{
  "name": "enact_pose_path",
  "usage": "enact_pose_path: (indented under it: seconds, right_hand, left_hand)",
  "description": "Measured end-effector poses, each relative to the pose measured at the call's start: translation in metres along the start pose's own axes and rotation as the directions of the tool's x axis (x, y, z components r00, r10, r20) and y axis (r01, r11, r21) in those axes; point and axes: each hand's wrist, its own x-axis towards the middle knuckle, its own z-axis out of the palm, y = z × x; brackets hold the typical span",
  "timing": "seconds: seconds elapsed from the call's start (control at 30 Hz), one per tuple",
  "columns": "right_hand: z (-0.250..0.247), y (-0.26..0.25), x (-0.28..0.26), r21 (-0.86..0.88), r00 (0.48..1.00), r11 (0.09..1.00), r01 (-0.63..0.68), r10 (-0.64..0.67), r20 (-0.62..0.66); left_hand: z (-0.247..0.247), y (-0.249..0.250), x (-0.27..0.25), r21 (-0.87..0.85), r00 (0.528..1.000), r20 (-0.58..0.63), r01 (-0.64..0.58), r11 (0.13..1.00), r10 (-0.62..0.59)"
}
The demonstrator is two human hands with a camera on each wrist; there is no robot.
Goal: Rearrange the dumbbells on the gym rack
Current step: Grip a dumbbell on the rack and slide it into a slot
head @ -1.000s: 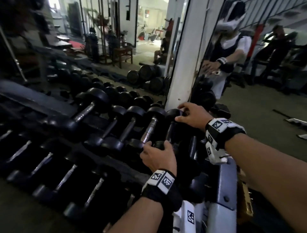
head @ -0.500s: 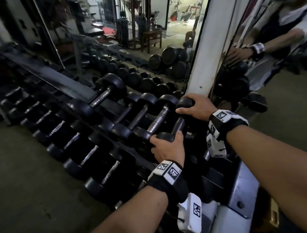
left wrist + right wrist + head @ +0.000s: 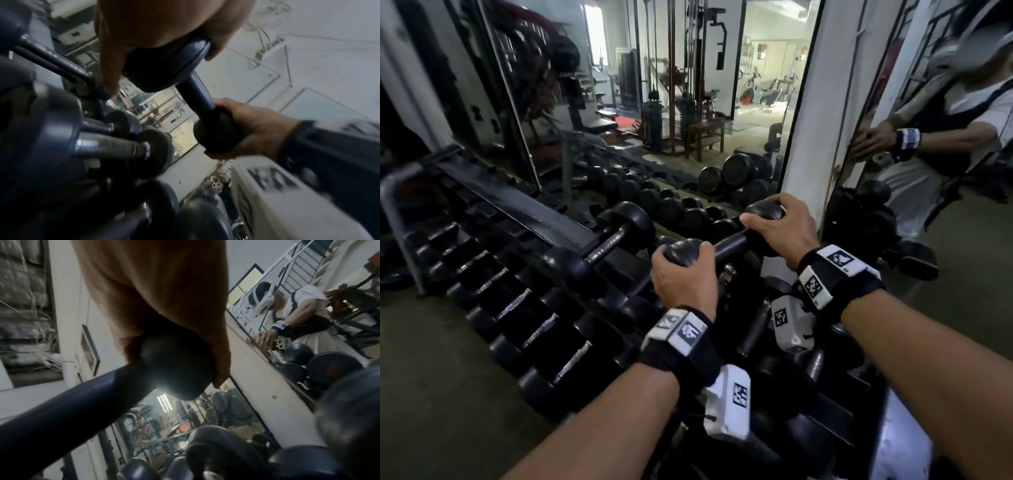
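A big mirror (image 3: 688, 102) covers the wall behind the rack, with a white pillar (image 3: 811, 113) on its right side. In the mirror there are cable machines (image 3: 674, 85), a small wooden table (image 3: 705, 135) and a bright window (image 3: 594, 32). The floor (image 3: 431, 377) is dark, dull concrete. The light is rather dim.

The held dumbbell (image 3: 726, 245) is black all over, perhaps dark blue; wristbands (image 3: 835, 277) are black with white, black-patterned tags; racked handles (image 3: 541, 330) are silver.
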Motion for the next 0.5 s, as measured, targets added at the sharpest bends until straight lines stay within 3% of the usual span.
enact_pose_path:
  seconds: [0.2, 0.5]
  right_hand:
    - [0.052, -0.054, 0.001, 0.127, 0.987, 0.989, -0.072, 0.052, 0.151]
    - [0.205, -0.134, -0.015, 0.155, 0.972, 0.987, -0.048, 0.010, 0.236]
  left_hand:
    - [-0.057, 0.041, 0.087, 0.054, 0.978, 0.049, -0.206, 0.977, 0.203]
    - [-0.168, 0.042, 0.214, 0.144, 0.983, -0.004, -0.179, 0.973, 0.181]
